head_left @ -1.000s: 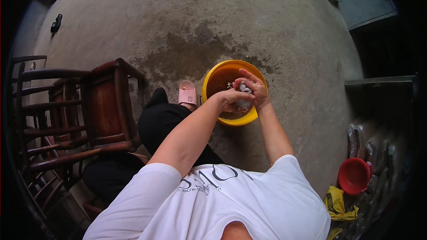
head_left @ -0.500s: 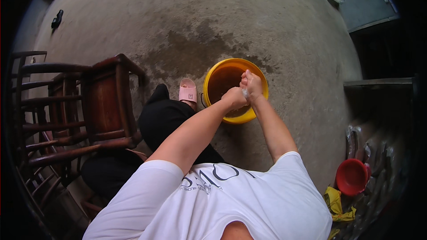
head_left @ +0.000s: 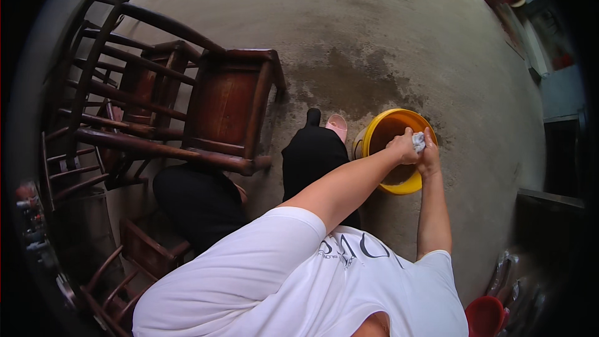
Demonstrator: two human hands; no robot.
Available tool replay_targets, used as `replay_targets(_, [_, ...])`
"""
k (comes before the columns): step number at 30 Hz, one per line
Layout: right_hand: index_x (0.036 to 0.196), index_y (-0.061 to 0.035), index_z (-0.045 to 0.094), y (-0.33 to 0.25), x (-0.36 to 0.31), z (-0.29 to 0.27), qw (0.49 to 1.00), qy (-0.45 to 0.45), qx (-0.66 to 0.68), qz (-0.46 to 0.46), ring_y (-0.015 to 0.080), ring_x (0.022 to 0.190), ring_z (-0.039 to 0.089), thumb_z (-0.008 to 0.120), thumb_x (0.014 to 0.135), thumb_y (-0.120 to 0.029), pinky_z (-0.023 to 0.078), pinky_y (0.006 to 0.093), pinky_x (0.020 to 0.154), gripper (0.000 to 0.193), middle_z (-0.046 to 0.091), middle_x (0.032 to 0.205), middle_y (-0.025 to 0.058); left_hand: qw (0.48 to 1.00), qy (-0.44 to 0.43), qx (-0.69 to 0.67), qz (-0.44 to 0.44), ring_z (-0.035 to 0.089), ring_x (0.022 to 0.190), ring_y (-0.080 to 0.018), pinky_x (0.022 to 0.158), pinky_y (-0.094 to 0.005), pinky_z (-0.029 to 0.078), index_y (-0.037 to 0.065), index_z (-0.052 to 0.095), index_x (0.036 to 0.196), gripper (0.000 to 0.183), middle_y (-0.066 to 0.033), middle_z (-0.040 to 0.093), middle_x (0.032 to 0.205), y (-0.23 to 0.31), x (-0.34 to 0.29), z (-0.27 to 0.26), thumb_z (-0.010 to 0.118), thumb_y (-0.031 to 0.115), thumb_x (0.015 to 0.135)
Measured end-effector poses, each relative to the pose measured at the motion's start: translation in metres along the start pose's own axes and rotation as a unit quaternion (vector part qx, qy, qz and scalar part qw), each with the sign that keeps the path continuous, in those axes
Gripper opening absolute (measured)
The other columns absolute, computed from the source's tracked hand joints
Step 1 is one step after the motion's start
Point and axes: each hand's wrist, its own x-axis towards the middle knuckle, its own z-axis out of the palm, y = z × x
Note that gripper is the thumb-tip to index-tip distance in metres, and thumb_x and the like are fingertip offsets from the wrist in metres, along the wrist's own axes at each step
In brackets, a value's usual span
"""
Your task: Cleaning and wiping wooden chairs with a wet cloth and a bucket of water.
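Both of my arms reach forward over a yellow bucket [head_left: 409, 187] that stands on the concrete floor, with brownish water inside. A small crumpled white cloth [head_left: 418, 143] is squeezed between my hands above the bucket's mouth. My left hand [head_left: 402, 146] is closed around one side of it. On the other side my right hand [head_left: 429, 156] grips it with bent fingers. A bit of the cloth bulges out between the two hands; the rest is hidden inside them.
Close by on the left stands a dark wooden chair [head_left: 226, 109], with more wooden chairs behind it. My foot in a pink slipper [head_left: 337, 126] is beside the bucket. A wet patch [head_left: 355, 81] darkens the floor beyond. A red basin [head_left: 484, 317] sits at the lower right.
The view has swung left, so chairs and bucket appear further right. My hands have risen slightly over the bucket, and more of the white cloth shows between them.
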Motion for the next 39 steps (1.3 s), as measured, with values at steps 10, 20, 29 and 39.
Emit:
replay_targets(10, [0.103, -0.0033, 0.056, -0.086, -0.061, 0.04, 0.987, 0.012, -0.008, -0.158, 0.0172, 0.085, 0.06, 0.043, 0.094, -0.039, 0.05, 0.0309, 0.076, 0.039, 0.061, 0.09, 0.0076, 0.828, 0.021, -0.56, -0.01, 0.058, 0.079, -0.0207, 0.062, -0.0344, 0.05, 0.009, 0.045, 0.103, 0.032, -0.0112, 0.055, 0.095, -0.01, 0.016, -0.033, 0.062, 0.025, 0.082])
replay_targets(20, [0.094, -0.0077, 0.061, -0.127, -0.037, 0.075, 0.986, -0.047, -0.104, -0.119, 0.0106, 0.066, 0.058, 0.045, 0.091, -0.046, 0.05, 0.0282, 0.06, 0.042, 0.058, 0.073, 0.0, 0.863, 0.023, -0.499, 0.073, 0.059, 0.074, -0.017, 0.064, -0.0302, 0.049, 0.003, 0.042, 0.111, 0.032, -0.0104, 0.054, 0.095, 0.026, -0.085, -0.171, 0.054, 0.024, 0.089])
replay_targets(29, [0.085, -0.0069, 0.06, -0.141, 0.007, 0.2, 0.908, -0.141, -0.357, -0.168, 0.0069, 0.056, 0.056, 0.055, 0.089, -0.038, 0.049, 0.0214, 0.052, 0.032, 0.058, 0.071, -0.0005, 0.89, 0.354, -0.258, 0.124, 0.056, 0.066, -0.0108, 0.059, -0.0249, 0.046, 0.0, 0.057, 0.094, 0.02, -0.0054, 0.059, 0.078, -0.131, -0.195, -0.284, 0.061, 0.018, 0.085])
replay_targets(39, [0.086, -0.0058, 0.065, 0.029, 0.021, 0.407, 0.852, -0.433, -0.281, -0.085, 0.0087, 0.061, 0.06, 0.059, 0.088, -0.033, 0.048, 0.023, 0.056, 0.028, 0.064, 0.073, 0.0007, 0.59, 0.774, -0.118, 0.197, 0.04, 0.085, -0.009, 0.08, -0.0222, 0.033, 0.006, 0.035, 0.11, 0.035, -0.0023, 0.039, 0.105, -0.212, -0.374, -0.277, 0.061, 0.014, 0.087])
